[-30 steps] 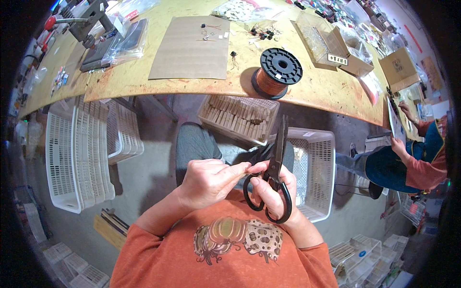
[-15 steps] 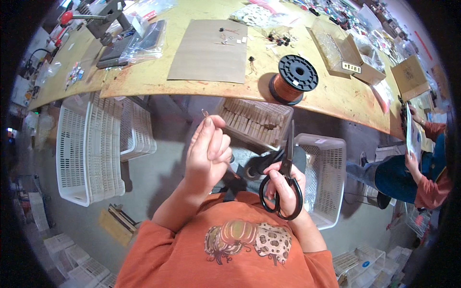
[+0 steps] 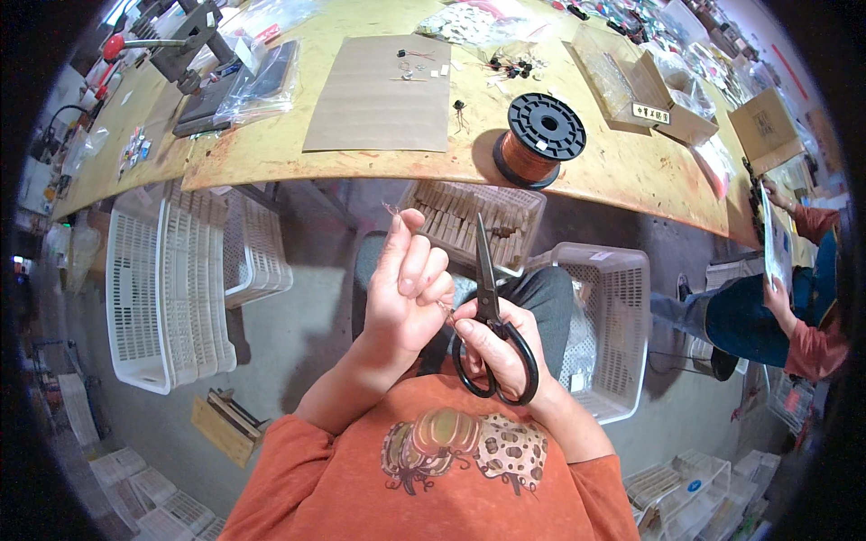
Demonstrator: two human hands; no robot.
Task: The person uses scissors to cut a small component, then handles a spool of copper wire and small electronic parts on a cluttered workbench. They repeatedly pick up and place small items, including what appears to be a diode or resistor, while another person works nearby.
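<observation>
The left hand [image 3: 406,293] was raised near the middle of the view, the tips of its thumb and forefinger pressed together on a thin coppery wire [image 3: 392,209], whose fine end stuck out above them; its other fingers were curled inward. Just beside and lower, the right hand [image 3: 505,343] had its fingers clamped on black-handled scissors [image 3: 488,288], whose blades pointed up, away from the person's orange shirt [image 3: 343,478]. Something small and thin showed between the two hands, too fine to identify. Beyond them, on the tabletop [image 3: 257,162], a black spool [image 3: 547,124] wound with copper wire stood near the front edge, right of a flat brown sheet [image 3: 370,108]. A white crate [image 3: 533,239] of pale sticks sat below that edge. At the far right, another person [image 3: 744,320] held a flat panel [image 3: 776,239].
</observation>
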